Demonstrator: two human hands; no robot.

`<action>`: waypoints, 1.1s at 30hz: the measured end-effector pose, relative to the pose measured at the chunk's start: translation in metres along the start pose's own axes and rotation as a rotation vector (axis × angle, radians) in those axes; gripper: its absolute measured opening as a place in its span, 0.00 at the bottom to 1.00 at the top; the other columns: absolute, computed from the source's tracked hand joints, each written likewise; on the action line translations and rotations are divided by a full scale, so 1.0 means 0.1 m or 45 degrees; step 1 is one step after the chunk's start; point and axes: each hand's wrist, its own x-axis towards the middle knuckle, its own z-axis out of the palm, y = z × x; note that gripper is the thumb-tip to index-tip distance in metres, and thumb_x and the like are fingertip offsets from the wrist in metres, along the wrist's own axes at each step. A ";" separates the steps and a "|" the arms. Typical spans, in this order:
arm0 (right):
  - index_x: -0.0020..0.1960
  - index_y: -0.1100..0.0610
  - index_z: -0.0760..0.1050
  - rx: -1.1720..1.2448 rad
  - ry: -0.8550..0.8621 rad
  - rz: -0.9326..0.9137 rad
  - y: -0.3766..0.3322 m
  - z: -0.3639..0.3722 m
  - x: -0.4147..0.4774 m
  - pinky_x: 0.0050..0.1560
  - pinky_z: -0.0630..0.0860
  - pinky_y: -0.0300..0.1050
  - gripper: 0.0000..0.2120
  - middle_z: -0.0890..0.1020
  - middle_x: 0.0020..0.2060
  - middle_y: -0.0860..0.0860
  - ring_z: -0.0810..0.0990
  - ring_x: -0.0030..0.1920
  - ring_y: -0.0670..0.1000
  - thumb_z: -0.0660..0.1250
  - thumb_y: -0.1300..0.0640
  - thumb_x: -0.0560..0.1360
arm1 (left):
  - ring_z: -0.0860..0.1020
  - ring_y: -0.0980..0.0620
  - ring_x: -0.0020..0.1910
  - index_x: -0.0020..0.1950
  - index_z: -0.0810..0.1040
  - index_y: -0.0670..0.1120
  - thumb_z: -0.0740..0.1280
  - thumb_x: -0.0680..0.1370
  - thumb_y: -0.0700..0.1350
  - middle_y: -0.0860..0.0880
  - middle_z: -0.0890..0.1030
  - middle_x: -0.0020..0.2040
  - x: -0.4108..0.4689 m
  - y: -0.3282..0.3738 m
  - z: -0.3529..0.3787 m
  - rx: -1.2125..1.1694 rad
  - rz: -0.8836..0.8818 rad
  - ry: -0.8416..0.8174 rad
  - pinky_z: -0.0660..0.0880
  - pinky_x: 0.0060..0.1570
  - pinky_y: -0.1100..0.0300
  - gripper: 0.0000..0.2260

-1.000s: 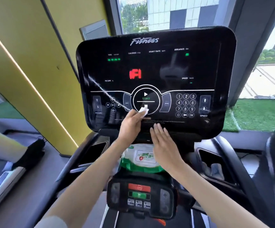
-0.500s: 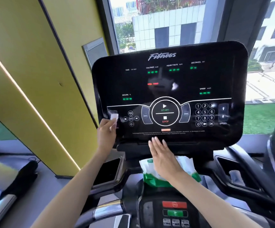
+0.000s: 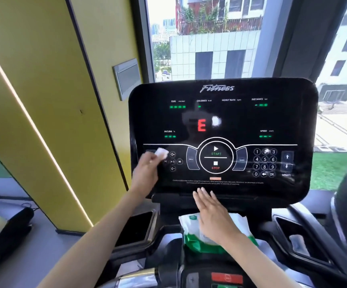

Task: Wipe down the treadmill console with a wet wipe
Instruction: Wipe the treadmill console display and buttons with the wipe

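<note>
The black glossy treadmill console (image 3: 241,121) fills the middle of the view, with a red "E" lit at its centre and a START/STOP ring below. My left hand (image 3: 147,172) presses a small white wet wipe (image 3: 161,153) against the lower left of the panel, beside the volume buttons. My right hand (image 3: 211,213) lies flat with its fingers together on the ledge under the panel. A white and green wet-wipe pack (image 3: 193,231) sits beneath that hand.
A yellow wall (image 3: 50,100) with a slanted light strip stands to the left. Cup-holder recesses (image 3: 136,229) flank the pack. A lower control box with a red button (image 3: 227,277) is at the bottom. Windows show buildings and grass behind.
My left hand swept the wipe from under the STOP button to the panel's far left edge, then slightly back right. The right hand stayed put. The display changed to "E".
</note>
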 end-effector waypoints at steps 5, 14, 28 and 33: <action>0.65 0.63 0.73 0.019 -0.024 -0.035 0.03 0.03 -0.01 0.63 0.71 0.52 0.35 0.76 0.63 0.57 0.73 0.65 0.53 0.75 0.59 0.59 | 0.72 0.44 0.42 0.58 0.76 0.41 0.60 0.72 0.27 0.46 0.69 0.44 0.40 0.35 0.01 -0.080 -0.598 0.261 0.67 0.37 0.59 0.18; 0.71 0.62 0.64 -0.007 0.074 0.007 0.40 -0.28 -0.01 0.73 0.45 0.47 0.36 0.66 0.70 0.58 0.62 0.71 0.52 0.70 0.64 0.65 | 0.71 0.45 0.43 0.60 0.76 0.42 0.62 0.70 0.25 0.43 0.71 0.46 0.68 0.25 -0.04 -0.014 -0.042 0.068 0.76 0.37 0.49 0.22; 0.74 0.64 0.53 0.011 0.332 0.087 0.77 -0.69 0.47 0.70 0.60 0.58 0.39 0.56 0.73 0.64 0.55 0.74 0.61 0.67 0.65 0.68 | 0.72 0.44 0.46 0.62 0.75 0.43 0.60 0.75 0.29 0.48 0.68 0.49 0.97 0.19 -0.22 -0.129 -0.256 0.167 0.75 0.45 0.51 0.18; 0.74 0.64 0.54 -0.012 0.320 0.090 0.72 -0.72 0.54 0.71 0.52 0.55 0.40 0.55 0.73 0.64 0.55 0.74 0.60 0.70 0.62 0.68 | 0.69 0.44 0.43 0.62 0.76 0.42 0.59 0.70 0.24 0.44 0.69 0.46 1.12 0.58 -0.01 -0.115 -0.529 0.453 0.73 0.43 0.50 0.24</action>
